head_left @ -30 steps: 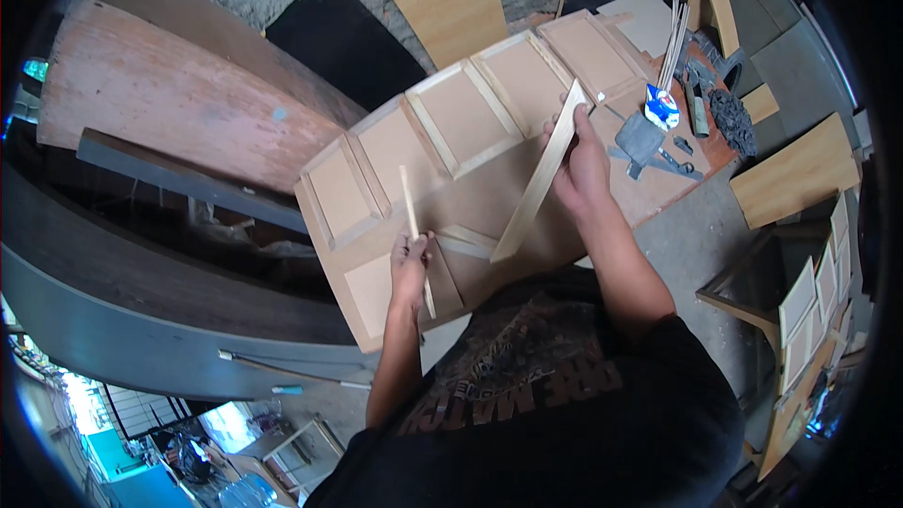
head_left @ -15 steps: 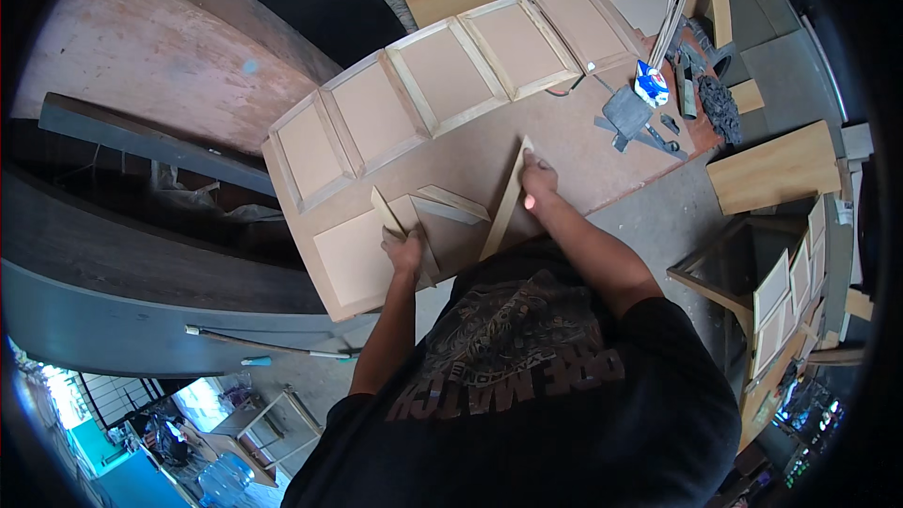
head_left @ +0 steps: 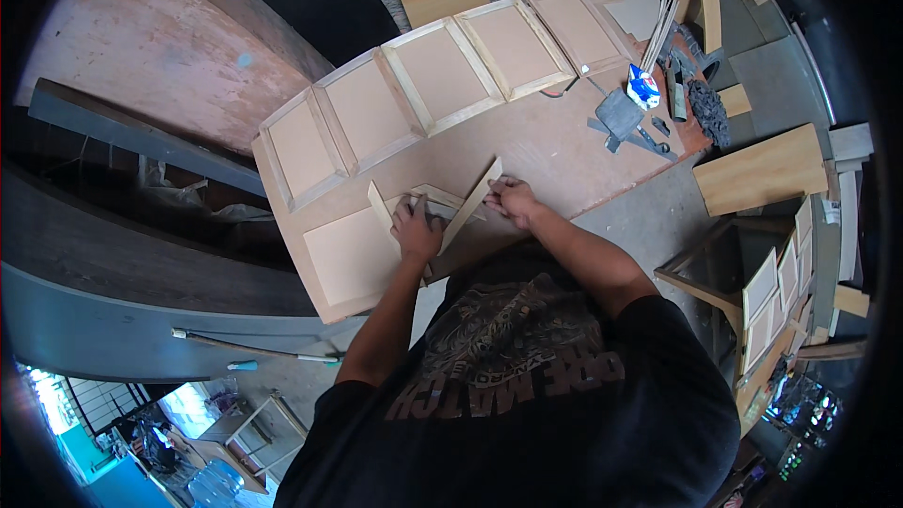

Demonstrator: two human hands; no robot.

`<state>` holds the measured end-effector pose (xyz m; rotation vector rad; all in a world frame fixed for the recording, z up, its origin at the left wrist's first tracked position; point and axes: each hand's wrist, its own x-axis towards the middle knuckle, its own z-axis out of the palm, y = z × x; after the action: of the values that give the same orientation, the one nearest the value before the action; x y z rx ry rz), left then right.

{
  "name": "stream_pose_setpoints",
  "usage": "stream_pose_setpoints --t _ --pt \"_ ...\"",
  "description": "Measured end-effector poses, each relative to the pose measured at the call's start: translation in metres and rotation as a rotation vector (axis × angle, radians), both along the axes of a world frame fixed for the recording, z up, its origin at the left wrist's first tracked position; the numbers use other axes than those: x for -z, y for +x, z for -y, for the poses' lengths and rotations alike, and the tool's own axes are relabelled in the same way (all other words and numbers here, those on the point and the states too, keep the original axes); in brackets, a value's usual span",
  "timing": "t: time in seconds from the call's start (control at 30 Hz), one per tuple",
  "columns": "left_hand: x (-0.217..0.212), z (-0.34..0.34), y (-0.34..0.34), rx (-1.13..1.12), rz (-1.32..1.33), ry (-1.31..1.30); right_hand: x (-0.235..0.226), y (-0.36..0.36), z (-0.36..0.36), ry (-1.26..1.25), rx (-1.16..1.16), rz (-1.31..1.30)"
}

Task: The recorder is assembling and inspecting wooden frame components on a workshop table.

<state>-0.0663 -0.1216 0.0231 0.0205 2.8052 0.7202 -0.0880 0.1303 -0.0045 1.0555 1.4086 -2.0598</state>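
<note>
My right hand [head_left: 511,200] pinches a pale wooden strip [head_left: 473,204] with a mitred end, slanting toward my body. My left hand [head_left: 419,229] lies over short wooden strips, its fingers spread and bent down onto them; what is under the palm is hidden. One short strip [head_left: 440,194] shows just beyond its fingertips. Another mitred strip [head_left: 379,205] lies close to its left side, beside a flat beige panel [head_left: 350,259]. All this rests on a large brown board [head_left: 574,160] serving as worktop.
A row of wood-framed panels [head_left: 442,71] lines the board's far side. At the right are a grey tool [head_left: 621,115], a blue-and-white packet [head_left: 643,87], thin sticks [head_left: 658,33] and a dark crumpled cloth [head_left: 707,113]. More framed panels [head_left: 771,306] lean at far right.
My right hand has brought its strip left and closer to my left hand. The left hand has shifted right, off the left mitred strip and onto the short strips.
</note>
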Motion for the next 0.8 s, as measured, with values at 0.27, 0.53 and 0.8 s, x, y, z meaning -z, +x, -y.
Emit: stream_pose_setpoints --t 0.27,0.53,0.8 --pt "0.021 0.006 -0.013 0.089 0.02 -0.019 -0.021 0.019 0.016 0.278 -0.498 -0.242" --pt "-0.006 -0.01 0.017 0.184 0.066 -0.007 -0.035 0.02 0.028 1.015 -0.984 -0.471" --pt "0.002 -0.007 0.027 0.129 0.048 0.17 -0.023 0.025 0.031 1.044 -1.001 -0.509"
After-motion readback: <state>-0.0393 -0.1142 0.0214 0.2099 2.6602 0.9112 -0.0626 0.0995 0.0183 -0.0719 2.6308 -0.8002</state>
